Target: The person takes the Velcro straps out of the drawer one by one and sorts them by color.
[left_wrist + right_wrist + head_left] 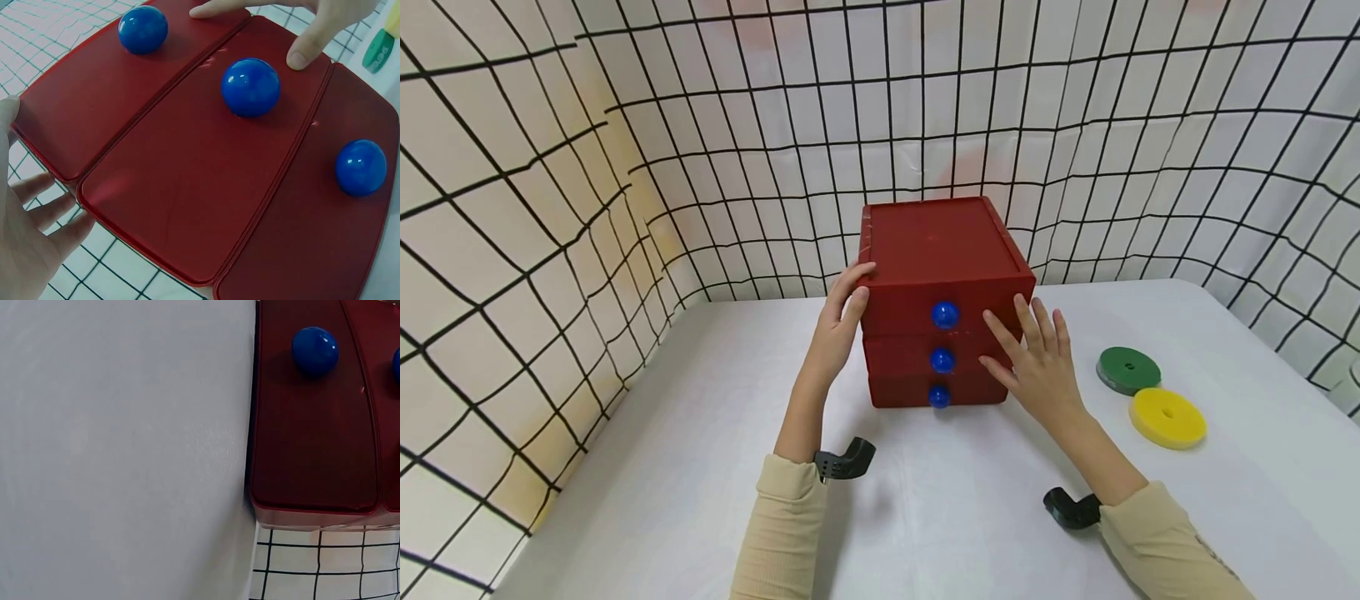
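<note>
A green disc [1127, 369] and yellow disc [1168, 418] lay rightward; our uncurled left hand [838, 323] and right hand [1043, 367] flanked red drawers [936, 254].

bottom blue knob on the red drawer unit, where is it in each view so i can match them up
Head: the bottom blue knob is below and slightly right of centre, lowest of three.
Left wrist: at the right, near mid-height, rightmost of three.
Right wrist: upper right, the left one of two.
Shared landmark: the white tabletop, next to that knob's drawer.
</note>
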Tool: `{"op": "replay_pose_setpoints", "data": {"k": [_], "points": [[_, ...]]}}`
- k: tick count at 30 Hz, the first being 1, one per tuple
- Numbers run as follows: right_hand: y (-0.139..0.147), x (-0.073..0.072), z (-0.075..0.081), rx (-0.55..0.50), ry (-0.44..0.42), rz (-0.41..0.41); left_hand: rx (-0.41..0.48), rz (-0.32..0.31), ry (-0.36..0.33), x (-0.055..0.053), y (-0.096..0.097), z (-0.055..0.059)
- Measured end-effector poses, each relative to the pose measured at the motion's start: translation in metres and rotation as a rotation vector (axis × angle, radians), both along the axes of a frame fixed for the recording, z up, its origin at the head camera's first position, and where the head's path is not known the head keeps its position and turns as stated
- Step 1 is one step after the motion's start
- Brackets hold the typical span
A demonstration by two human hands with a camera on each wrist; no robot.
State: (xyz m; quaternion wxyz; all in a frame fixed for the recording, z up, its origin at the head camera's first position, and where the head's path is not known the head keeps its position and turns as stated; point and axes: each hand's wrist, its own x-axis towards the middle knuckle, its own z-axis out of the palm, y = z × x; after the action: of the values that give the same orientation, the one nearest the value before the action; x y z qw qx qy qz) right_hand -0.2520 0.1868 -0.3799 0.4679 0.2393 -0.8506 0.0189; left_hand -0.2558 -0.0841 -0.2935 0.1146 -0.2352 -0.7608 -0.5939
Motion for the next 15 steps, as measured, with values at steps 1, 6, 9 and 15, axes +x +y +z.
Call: {"op": "replay_pose_setpoints", "data": {"k": [1,6,9,15], "points": [[-0.001,0.0,0.001,-0.002,-0.007,0.0,0.001,0.0,-0.001,0.0,0.0,0.0],[-0.004,0.006,0.004,-0.028,-0.056,0.009,0.004,-0.001,-0.001,-0.002,-0.001,0.0],[-0.008,0.013,0.007,-0.025,-0.086,0.001,0.004,0.001,-0.002,-0.002,-0.001,-0.001],[-0.013,0.029,0.011,0.022,-0.175,0.002,0.005,0.001,0.005,0.0,0.0,0.001]]}}
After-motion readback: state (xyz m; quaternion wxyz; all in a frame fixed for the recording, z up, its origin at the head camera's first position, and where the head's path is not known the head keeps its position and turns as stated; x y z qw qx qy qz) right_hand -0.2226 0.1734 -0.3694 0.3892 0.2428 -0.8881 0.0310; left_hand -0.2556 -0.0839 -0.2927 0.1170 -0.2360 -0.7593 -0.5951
